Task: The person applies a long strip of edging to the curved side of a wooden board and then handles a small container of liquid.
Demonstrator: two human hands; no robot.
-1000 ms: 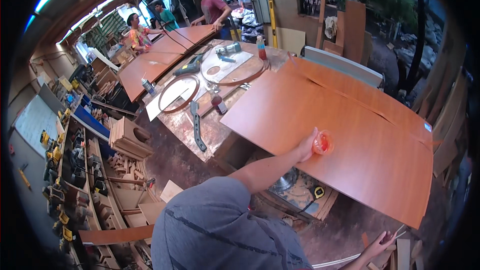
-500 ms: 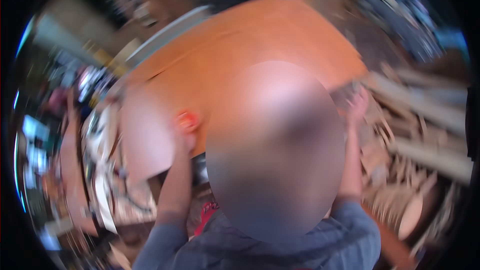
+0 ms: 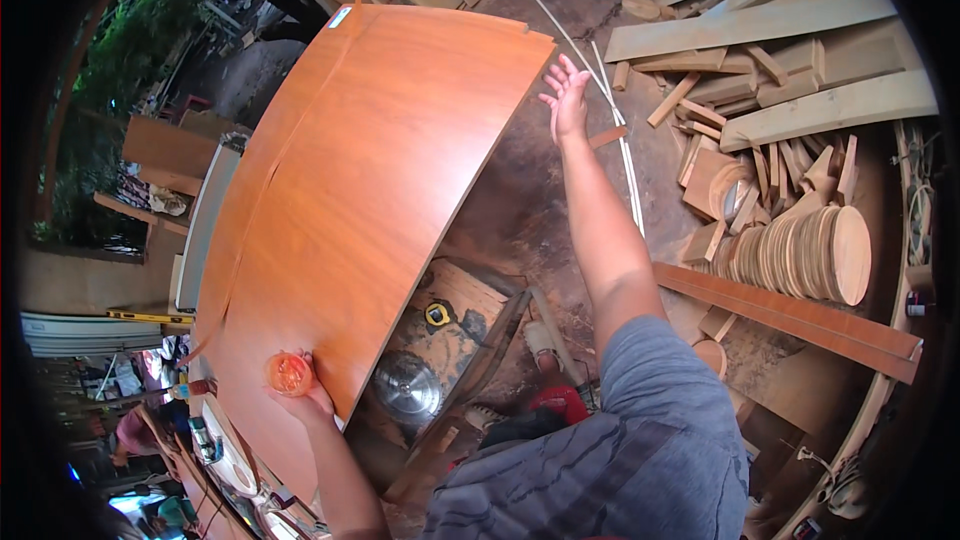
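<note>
A large glossy orange-brown wood panel (image 3: 370, 160) lies in front of me, slanting from the lower left up to the far middle. My left hand (image 3: 308, 402) is closed around a round, see-through orange-red container (image 3: 289, 373), over the panel's near end. What is inside it I cannot make out. Stretched forward, my right hand (image 3: 568, 100) holds nothing, its fingers spread, close to the panel's far right edge. From this view I cannot tell whether it touches that edge.
Below the panel's right edge are a circular saw blade (image 3: 408, 387) and a yellow-black tape measure (image 3: 437, 314). Timber offcuts (image 3: 780, 70) and stacked wooden discs (image 3: 800, 255) fill the right side. Thin pale strips (image 3: 628, 165) lie on the floor. A yellow level (image 3: 150, 316) is at left.
The view has swung round to the right and sharpened from a blur. My left hand keeps hold of the orange-red container; my right arm now reaches farther forward along the panel.
</note>
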